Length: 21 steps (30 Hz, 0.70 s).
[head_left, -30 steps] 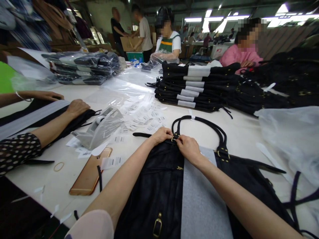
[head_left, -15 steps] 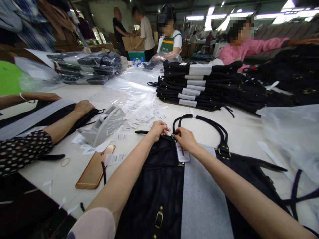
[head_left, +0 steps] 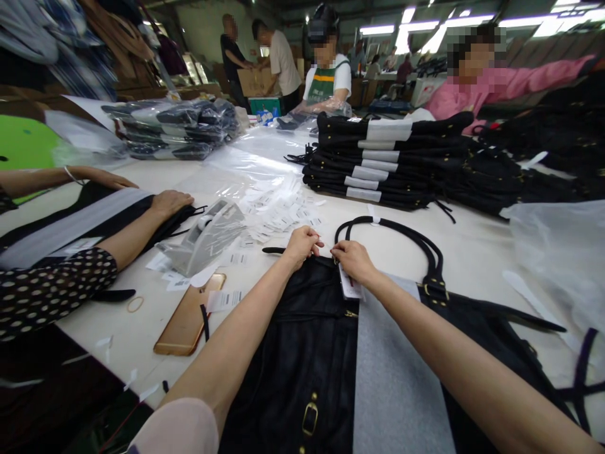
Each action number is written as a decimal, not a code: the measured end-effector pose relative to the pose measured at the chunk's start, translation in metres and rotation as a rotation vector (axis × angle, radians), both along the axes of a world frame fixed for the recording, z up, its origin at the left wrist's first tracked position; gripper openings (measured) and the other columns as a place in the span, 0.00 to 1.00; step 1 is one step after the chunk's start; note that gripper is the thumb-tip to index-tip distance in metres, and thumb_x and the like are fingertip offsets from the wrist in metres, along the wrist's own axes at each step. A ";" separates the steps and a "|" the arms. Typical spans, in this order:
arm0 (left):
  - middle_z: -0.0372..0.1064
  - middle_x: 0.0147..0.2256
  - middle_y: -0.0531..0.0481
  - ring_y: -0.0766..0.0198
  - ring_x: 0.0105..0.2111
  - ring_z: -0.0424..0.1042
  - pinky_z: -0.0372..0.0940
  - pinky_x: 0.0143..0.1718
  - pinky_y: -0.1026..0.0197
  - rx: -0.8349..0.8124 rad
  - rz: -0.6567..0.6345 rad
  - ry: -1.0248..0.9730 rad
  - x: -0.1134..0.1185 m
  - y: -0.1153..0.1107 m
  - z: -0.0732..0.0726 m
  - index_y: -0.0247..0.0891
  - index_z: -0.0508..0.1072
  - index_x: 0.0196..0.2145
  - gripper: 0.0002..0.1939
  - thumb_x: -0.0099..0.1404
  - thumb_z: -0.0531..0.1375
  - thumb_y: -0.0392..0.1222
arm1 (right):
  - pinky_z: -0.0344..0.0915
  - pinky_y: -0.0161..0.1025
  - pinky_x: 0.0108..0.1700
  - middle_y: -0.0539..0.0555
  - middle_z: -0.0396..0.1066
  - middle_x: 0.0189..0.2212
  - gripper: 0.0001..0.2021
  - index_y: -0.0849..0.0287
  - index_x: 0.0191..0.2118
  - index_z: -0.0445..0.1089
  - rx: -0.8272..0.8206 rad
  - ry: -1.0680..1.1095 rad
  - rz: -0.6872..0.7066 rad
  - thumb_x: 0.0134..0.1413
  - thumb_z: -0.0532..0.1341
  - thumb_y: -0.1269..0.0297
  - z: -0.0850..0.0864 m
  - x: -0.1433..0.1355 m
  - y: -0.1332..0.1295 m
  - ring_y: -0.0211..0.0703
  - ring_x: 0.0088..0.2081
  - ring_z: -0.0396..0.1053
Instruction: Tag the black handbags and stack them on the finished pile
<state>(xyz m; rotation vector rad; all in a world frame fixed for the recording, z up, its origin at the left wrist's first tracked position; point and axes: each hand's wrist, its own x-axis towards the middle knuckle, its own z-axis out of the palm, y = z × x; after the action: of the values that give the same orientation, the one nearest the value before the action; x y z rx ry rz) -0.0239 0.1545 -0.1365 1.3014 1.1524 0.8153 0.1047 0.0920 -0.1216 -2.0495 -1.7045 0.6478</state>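
A black bag (head_left: 302, 353) with gold buckles lies flat in front of me, a grey strip (head_left: 397, 372) running down its middle. My left hand (head_left: 305, 246) is pinched at the bag's top edge; what lies between its fingertips is too small to name. Just right of it, my right hand (head_left: 352, 260) pinches at the base of the black handle loop (head_left: 406, 232), and what it grips is hidden. Under my right hand hangs a white tag (head_left: 348, 285), partly covered by the fingers. A small gap separates the two hands.
A phone (head_left: 189, 315), a clear tag holder (head_left: 212, 236) and scattered white labels (head_left: 278, 208) are left of the bag. Folded black bags (head_left: 378, 161) are stacked behind. At left, a person's hands (head_left: 170, 203) rest on another bag. Clear plastic (head_left: 562, 252) lies at right.
My hands have drawn slightly apart at the bag's top edge. The white tag has tilted and is more covered by my right hand. The whole view has shifted a little.
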 end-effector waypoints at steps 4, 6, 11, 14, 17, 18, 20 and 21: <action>0.70 0.33 0.50 0.76 0.13 0.63 0.49 0.12 0.71 0.023 -0.114 -0.045 0.000 -0.003 0.004 0.34 0.64 0.39 0.15 0.51 0.56 0.29 | 0.56 0.32 0.33 0.54 0.72 0.30 0.10 0.60 0.34 0.73 0.028 0.039 -0.010 0.52 0.55 0.65 -0.004 0.002 0.000 0.39 0.33 0.67; 0.70 0.31 0.51 0.76 0.12 0.61 0.49 0.12 0.71 0.029 -0.173 -0.021 0.003 -0.005 0.005 0.34 0.65 0.43 0.19 0.50 0.58 0.31 | 0.56 0.32 0.33 0.53 0.72 0.30 0.10 0.60 0.34 0.73 0.044 0.040 -0.006 0.53 0.54 0.65 -0.005 0.003 0.000 0.39 0.33 0.67; 0.63 0.18 0.54 0.77 0.11 0.56 0.46 0.12 0.70 0.059 -0.259 0.165 0.009 -0.006 0.005 0.29 0.70 0.27 0.07 0.53 0.60 0.37 | 0.54 0.33 0.30 0.54 0.72 0.28 0.13 0.61 0.33 0.73 0.045 -0.004 -0.012 0.54 0.53 0.63 -0.007 0.004 -0.001 0.39 0.31 0.66; 0.61 0.16 0.56 0.77 0.10 0.54 0.45 0.12 0.70 0.049 -0.306 0.211 0.010 -0.006 0.004 0.30 0.68 0.23 0.05 0.54 0.59 0.34 | 0.55 0.32 0.31 0.54 0.72 0.30 0.11 0.61 0.33 0.73 0.035 -0.019 -0.038 0.53 0.53 0.66 -0.006 0.004 -0.001 0.39 0.33 0.66; 0.59 0.13 0.58 0.77 0.10 0.53 0.45 0.13 0.70 0.007 -0.359 0.237 0.009 -0.006 0.005 0.31 0.67 0.21 0.04 0.52 0.59 0.32 | 0.55 0.32 0.32 0.54 0.72 0.30 0.10 0.61 0.32 0.73 0.024 0.001 -0.060 0.51 0.55 0.68 -0.005 0.003 -0.001 0.39 0.33 0.66; 0.58 0.13 0.58 0.77 0.10 0.53 0.45 0.13 0.70 -0.003 -0.368 0.241 0.009 -0.006 0.006 0.31 0.67 0.20 0.04 0.51 0.59 0.31 | 0.55 0.32 0.32 0.54 0.72 0.30 0.10 0.61 0.32 0.73 0.025 0.012 -0.063 0.51 0.55 0.67 -0.005 0.003 0.000 0.39 0.33 0.66; 0.56 0.12 0.59 0.77 0.10 0.52 0.44 0.13 0.69 -0.002 -0.359 0.238 0.009 -0.007 0.007 0.32 0.67 0.19 0.05 0.50 0.59 0.29 | 0.55 0.32 0.32 0.54 0.72 0.29 0.09 0.61 0.31 0.73 0.037 0.031 -0.066 0.50 0.55 0.68 -0.005 0.005 -0.001 0.39 0.32 0.66; 0.56 0.11 0.59 0.76 0.10 0.52 0.44 0.13 0.69 0.004 -0.345 0.228 0.009 -0.007 0.007 0.32 0.66 0.19 0.06 0.50 0.59 0.29 | 0.55 0.32 0.32 0.54 0.72 0.28 0.09 0.61 0.31 0.73 0.043 0.048 -0.066 0.50 0.55 0.68 -0.005 0.006 -0.001 0.39 0.32 0.66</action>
<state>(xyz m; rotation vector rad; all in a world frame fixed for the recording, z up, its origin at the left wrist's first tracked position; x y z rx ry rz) -0.0147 0.1473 -0.1293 1.5718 1.0595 0.4248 0.1102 0.0908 -0.1265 -2.0348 -1.6031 0.6281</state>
